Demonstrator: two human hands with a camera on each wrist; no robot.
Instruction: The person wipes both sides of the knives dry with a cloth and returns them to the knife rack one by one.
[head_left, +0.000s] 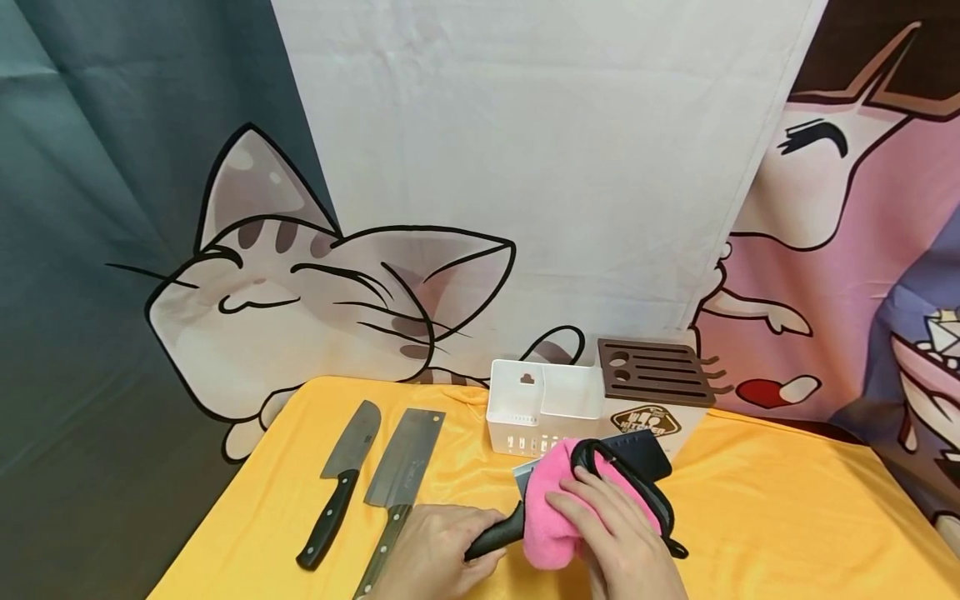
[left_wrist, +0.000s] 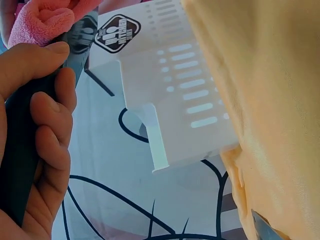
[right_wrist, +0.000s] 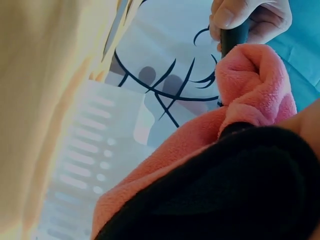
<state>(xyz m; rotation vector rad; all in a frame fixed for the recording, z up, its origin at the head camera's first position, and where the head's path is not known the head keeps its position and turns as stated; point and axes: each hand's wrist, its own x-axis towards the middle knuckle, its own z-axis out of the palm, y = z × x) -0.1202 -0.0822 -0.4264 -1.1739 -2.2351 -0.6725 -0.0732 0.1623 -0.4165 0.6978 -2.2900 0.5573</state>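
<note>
My left hand (head_left: 442, 546) grips the black handle (head_left: 495, 537) of a knife, held above the table. A pink fleecy cloth (head_left: 547, 508) with black trim wraps around its blade (left_wrist: 82, 42), which shows only in part. My right hand (head_left: 618, 533) holds the cloth from the other side, its fingers lying over the folds. A dark flat piece (head_left: 643, 454) sticks out behind the cloth; its kind is unclear. Left of the hands lie a black-handled kitchen knife (head_left: 330, 512) and a cleaver (head_left: 408, 458), both with blades pointing away from me.
A white kitchen rack (head_left: 510, 425) with open compartments stands at the back of the table. Its right part has a brown slotted top (head_left: 660, 372) and hooks on the side. A yellow cloth (head_left: 787, 508) covers the table, and a printed curtain (head_left: 570, 167) hangs behind.
</note>
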